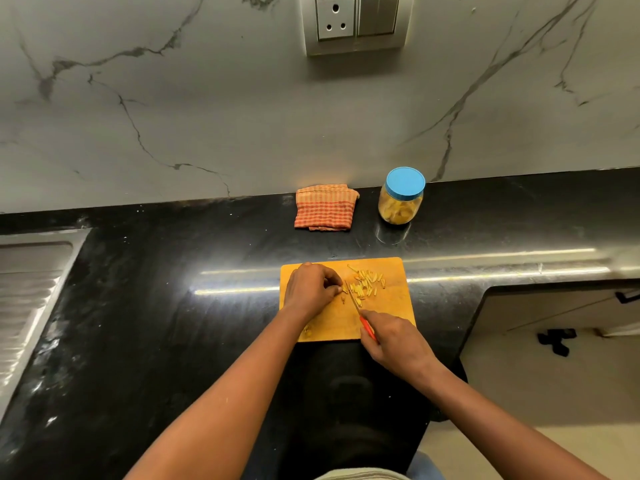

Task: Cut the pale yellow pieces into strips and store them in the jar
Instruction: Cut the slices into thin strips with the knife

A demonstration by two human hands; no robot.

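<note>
A ribbed stainless steel sink drainboard (pixel 31 289) sits at the far left of the glossy black stone counter (pixel 156 271), backed by a grey-veined marble wall (pixel 173 98). A folded orange checked cloth (pixel 325 207) lies against the wall. On the rectangular wooden cutting board (pixel 394 306) the left hand (pixel 311 289) pinches a small pale yellow piece (pixel 345 289) with curled fingertips, beside the blade of the thin red-handled knife (pixel 355 303) — the right hand (pixel 394 341) is clenched round its handle. Cut pale yellow strips (pixel 367 284) lie just right of the blade. The clear jar with a blue lid (pixel 401 199), closed and partly filled, stands beyond the board beside the cloth — counter stretches wide to the board's left, its front edge curving in near the right
</note>
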